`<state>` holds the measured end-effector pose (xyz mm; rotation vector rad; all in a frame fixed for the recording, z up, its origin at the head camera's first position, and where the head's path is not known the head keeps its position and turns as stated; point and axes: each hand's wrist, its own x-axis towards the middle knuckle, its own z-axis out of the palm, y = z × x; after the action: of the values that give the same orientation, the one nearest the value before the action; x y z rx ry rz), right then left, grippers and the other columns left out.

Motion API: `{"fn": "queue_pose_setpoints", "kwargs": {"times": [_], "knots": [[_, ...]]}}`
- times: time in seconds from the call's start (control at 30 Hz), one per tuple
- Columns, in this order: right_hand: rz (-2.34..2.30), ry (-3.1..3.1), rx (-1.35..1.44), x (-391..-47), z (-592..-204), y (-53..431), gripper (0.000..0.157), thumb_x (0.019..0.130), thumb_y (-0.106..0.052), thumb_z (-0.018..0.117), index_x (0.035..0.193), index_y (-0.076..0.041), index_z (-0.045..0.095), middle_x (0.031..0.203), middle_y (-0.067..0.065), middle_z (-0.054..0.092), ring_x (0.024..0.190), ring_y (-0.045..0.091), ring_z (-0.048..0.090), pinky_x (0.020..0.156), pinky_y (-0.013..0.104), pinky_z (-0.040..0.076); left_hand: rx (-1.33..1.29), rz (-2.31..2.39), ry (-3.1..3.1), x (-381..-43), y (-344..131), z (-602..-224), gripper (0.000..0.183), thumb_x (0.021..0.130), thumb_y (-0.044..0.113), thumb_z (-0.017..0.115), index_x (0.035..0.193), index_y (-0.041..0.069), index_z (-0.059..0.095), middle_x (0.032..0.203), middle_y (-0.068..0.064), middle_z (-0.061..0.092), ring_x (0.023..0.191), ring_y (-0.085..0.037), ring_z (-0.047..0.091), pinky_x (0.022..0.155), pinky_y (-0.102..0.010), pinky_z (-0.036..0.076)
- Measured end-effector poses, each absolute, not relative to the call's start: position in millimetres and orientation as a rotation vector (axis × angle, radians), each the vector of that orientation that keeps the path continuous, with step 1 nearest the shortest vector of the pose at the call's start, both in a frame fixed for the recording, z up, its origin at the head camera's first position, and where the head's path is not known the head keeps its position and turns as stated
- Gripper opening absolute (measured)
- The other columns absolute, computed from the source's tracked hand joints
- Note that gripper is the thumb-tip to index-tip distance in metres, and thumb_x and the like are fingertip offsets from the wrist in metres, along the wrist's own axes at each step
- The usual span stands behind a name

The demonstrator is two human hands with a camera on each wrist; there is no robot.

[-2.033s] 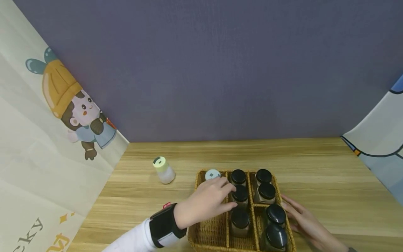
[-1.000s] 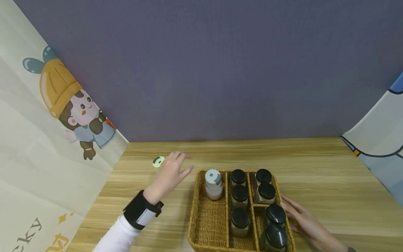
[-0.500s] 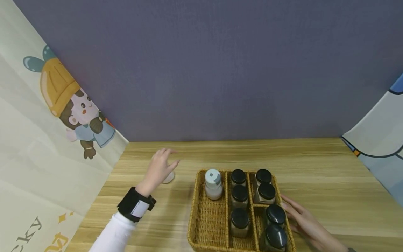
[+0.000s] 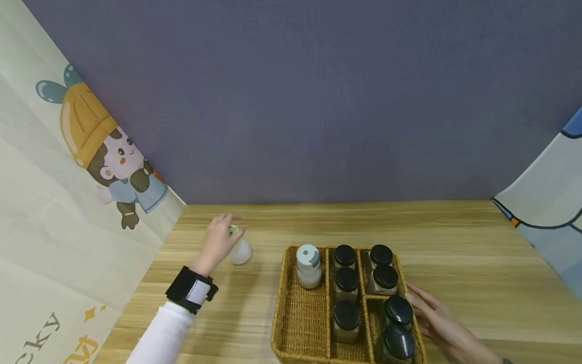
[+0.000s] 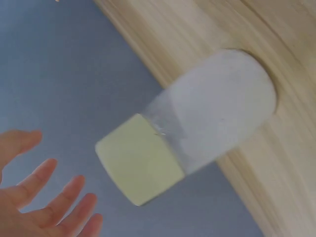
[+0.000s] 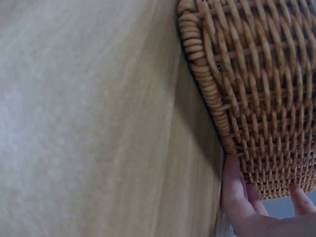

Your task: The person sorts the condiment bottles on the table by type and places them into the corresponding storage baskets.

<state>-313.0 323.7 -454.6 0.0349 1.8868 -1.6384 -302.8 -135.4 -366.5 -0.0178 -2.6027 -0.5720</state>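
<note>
My left hand [image 4: 218, 242] is beside a shaker jar [image 4: 240, 252] with a pale yellow-green lid and white contents, standing on the table left of the basket. In the left wrist view, this hand's spread fingers [image 5: 61, 200] stay apart from the lid [image 5: 140, 160]. My right hand [image 4: 438, 321] rests against the right outer side of a woven basket [image 4: 278, 323]; the right wrist view shows its fingers [image 6: 234, 190] touching the wicker wall [image 6: 266, 108]. A white jar with a pale blue lid [image 4: 308, 265] stands upright in the basket's left compartment.
Several black-lidded jars [image 4: 347, 316] fill the basket's middle and right compartments. The wooden table [image 4: 491, 263] meets a dark blue-grey panel [image 4: 318, 101] at the back. A cartoon-printed curtain [image 4: 45, 227] hangs on the left, another printed cloth [image 4: 550, 197] on the right.
My left hand has left the basket, uncovering the blue-lidded jar, and moved left to the yellow-lidded one. That jar has not visibly moved. The right hand stays against the basket.
</note>
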Motion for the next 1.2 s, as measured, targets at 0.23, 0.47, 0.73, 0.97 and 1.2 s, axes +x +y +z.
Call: {"fn": "queue_pose_setpoints", "kwargs": {"times": [0.23, 0.47, 0.73, 0.97, 1.2], "knots": [[-1.638, 1.869, 0.036, -313, -454, 324, 0.070, 0.092, -0.042, 0.039, 0.142, -0.006, 0.006, 0.139, 0.032, 0.011, 0.113, 0.038, 0.043, 0.083, 0.050, 0.045, 0.071, -0.609, -2.683, -303, -142, -371, 0.036, 0.080, 0.020, 0.065, 0.106, -0.004, 0.057, 0.108, -0.027, 0.052, 0.102, -0.042, 0.046, 0.088, -0.053, 0.037], [-1.628, 1.869, 0.032, -313, -453, 324, 0.071, 0.092, -0.042, 0.039, 0.142, -0.005, 0.005, 0.140, 0.032, 0.009, 0.118, 0.043, 0.036, 0.085, 0.052, 0.043, 0.128, -0.628, -2.734, -304, -147, -375, 0.041, 0.081, 0.023, 0.063, 0.109, -0.006, 0.054, 0.113, -0.029, 0.048, 0.103, -0.044, 0.044, 0.088, -0.054, 0.037], [-1.615, 1.890, 0.027, -313, -453, 324, 0.070, 0.092, -0.042, 0.039, 0.142, -0.006, 0.006, 0.140, 0.031, 0.006, 0.120, 0.047, 0.029, 0.086, 0.054, 0.042, 0.179, -0.649, -2.747, -307, -152, -383, 0.042, 0.078, 0.017, 0.067, 0.111, -0.006, 0.053, 0.112, -0.030, 0.047, 0.104, -0.045, 0.043, 0.087, -0.054, 0.038], [-1.613, 1.896, 0.023, -314, -455, 325, 0.071, 0.091, -0.042, 0.040, 0.142, -0.007, 0.006, 0.140, 0.031, 0.007, 0.120, 0.046, 0.031, 0.085, 0.054, 0.042, 0.190, -0.626, -2.763, -309, -153, -391, 0.045, 0.077, 0.020, 0.067, 0.112, -0.005, 0.053, 0.109, -0.030, 0.050, 0.100, -0.045, 0.047, 0.083, -0.053, 0.042], [-1.615, 1.877, 0.033, -315, -455, 324, 0.072, 0.090, -0.044, 0.041, 0.142, -0.007, 0.007, 0.141, 0.030, 0.006, 0.121, 0.046, 0.028, 0.085, 0.054, 0.043, 0.190, -0.644, -2.770, -309, -153, -397, 0.044, 0.077, 0.016, 0.066, 0.113, -0.007, 0.052, 0.107, -0.029, 0.050, 0.095, -0.042, 0.053, 0.079, -0.050, 0.046]]}}
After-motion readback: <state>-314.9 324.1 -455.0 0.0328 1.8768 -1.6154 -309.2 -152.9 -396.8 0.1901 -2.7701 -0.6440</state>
